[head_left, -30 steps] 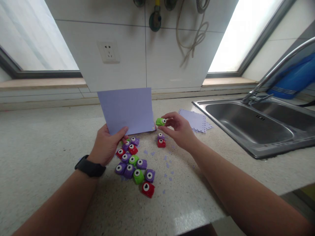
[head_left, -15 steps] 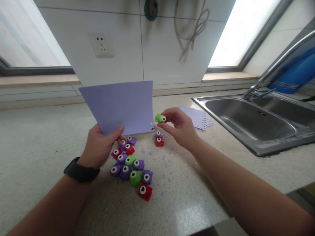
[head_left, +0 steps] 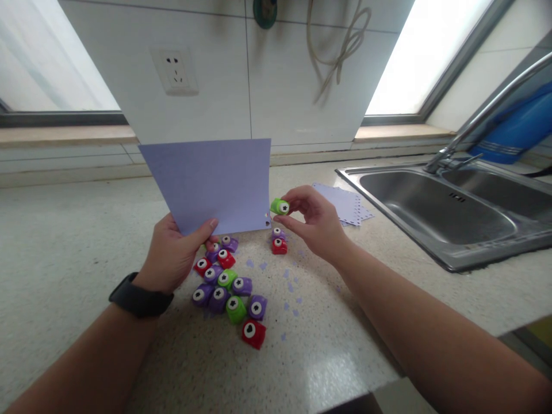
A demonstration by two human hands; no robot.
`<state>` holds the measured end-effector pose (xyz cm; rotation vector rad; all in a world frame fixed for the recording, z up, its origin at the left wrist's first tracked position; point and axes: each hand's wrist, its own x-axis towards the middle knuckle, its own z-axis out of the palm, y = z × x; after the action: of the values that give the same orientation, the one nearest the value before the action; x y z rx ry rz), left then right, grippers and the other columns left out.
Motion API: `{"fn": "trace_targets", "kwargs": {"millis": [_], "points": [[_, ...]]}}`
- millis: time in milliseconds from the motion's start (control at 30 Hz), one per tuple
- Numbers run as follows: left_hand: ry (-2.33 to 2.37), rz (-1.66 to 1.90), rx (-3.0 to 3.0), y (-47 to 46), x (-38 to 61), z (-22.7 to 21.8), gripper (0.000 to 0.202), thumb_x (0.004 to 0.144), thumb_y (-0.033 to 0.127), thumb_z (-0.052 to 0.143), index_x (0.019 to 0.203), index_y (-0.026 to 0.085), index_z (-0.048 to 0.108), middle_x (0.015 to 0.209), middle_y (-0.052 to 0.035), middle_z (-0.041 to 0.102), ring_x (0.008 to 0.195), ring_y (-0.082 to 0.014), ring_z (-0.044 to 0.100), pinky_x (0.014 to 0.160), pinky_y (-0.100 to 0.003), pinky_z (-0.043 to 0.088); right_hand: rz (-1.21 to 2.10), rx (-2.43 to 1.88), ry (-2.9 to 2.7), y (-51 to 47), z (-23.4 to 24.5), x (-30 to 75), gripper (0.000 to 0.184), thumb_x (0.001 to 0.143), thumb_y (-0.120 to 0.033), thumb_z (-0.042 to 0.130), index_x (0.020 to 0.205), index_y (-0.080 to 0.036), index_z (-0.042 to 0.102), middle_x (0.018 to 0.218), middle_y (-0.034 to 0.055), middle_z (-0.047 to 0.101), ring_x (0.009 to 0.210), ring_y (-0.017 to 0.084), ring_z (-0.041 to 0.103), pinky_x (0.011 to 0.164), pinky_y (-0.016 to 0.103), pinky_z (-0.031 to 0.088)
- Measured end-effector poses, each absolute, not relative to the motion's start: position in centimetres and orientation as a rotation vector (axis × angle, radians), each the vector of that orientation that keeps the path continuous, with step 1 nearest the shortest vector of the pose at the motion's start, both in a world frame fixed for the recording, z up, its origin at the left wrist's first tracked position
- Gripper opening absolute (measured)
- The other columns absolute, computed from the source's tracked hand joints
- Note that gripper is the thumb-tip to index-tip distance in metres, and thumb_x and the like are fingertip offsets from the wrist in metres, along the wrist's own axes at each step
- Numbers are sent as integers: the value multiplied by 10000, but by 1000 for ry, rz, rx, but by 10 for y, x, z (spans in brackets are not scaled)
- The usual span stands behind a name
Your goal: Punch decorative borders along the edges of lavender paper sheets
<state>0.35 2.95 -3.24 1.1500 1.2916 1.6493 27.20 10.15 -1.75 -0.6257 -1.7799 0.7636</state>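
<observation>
My left hand (head_left: 179,250) grips a sheet of purple paper (head_left: 211,184) by its lower edge, thumb on the near face. Two small holes show at the sheet's lower right corner. Between the thumb and fingers of my right hand (head_left: 313,218) is a green craft punch (head_left: 280,207) with a dark star on its white button, just right of the sheet's edge. Below the paper several purple, green and red punches lie grouped on the counter, among them a red punch (head_left: 254,333) at the near end. A purple punch (head_left: 278,233) and another red punch (head_left: 279,246) sit apart, under the sheet's corner.
Purple paper scraps (head_left: 290,286) are scattered on the speckled counter (head_left: 77,247). Behind my right hand lies a stack of purple sheets (head_left: 340,201) with punched edges. A steel double sink (head_left: 431,213) with a faucet (head_left: 483,109) is at the right; a tiled wall with a socket (head_left: 175,70) stands behind.
The green punch has shifted very slightly left, closer to the sheet's right edge. The view has tilted a little; both hands keep their holds.
</observation>
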Motion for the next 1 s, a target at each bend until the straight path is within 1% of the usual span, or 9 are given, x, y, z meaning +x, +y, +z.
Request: {"fn": "trace_targets", "kwargs": {"millis": [133, 300, 467, 733, 1000], "points": [[1304, 1649, 1147, 29, 6, -30, 359, 700, 345, 949, 913, 164, 724, 722, -25, 726, 499, -149, 646, 485, -258, 563, 749, -628, -1793, 102, -18, 272, 299, 844, -305, 850, 1062, -282, 648, 1007, 11, 685, 907, 201, 693, 880, 431, 605], [1292, 1651, 1157, 29, 5, -31, 357, 713, 338, 942, 946, 170, 728, 751, -24, 733, 496, -146, 646, 475, -260, 559, 735, -613, -1812, 102, -18, 273, 287, 846, -292, 854, 1054, -279, 657, 1008, 11, 684, 884, 193, 678, 868, 428, 598], [1298, 1638, 1172, 29, 3, -32, 352, 723, 346, 938, 929, 165, 717, 715, -18, 719, 492, -148, 643, 470, -255, 553, 728, -605, -1823, 103, -19, 273, 278, 852, -284, 848, 1056, -276, 659, 1001, 9, 680, 879, 185, 671, 853, 410, 592], [1308, 1598, 1166, 27, 5, -28, 343, 741, 333, 930, 934, 168, 700, 714, 9, 716, 511, -129, 643, 501, -231, 558, 705, -541, -1796, 106, -22, 272, 298, 836, -282, 866, 1057, -264, 666, 991, 9, 675, 868, 182, 660, 830, 407, 576], [1319, 1573, 1181, 27, 4, -29, 345, 743, 347, 922, 934, 164, 702, 699, 0, 714, 513, -137, 644, 504, -238, 558, 748, -567, -1801, 104, -21, 271, 307, 831, -296, 868, 1052, -263, 658, 992, 9, 673, 871, 182, 668, 835, 404, 578]]}}
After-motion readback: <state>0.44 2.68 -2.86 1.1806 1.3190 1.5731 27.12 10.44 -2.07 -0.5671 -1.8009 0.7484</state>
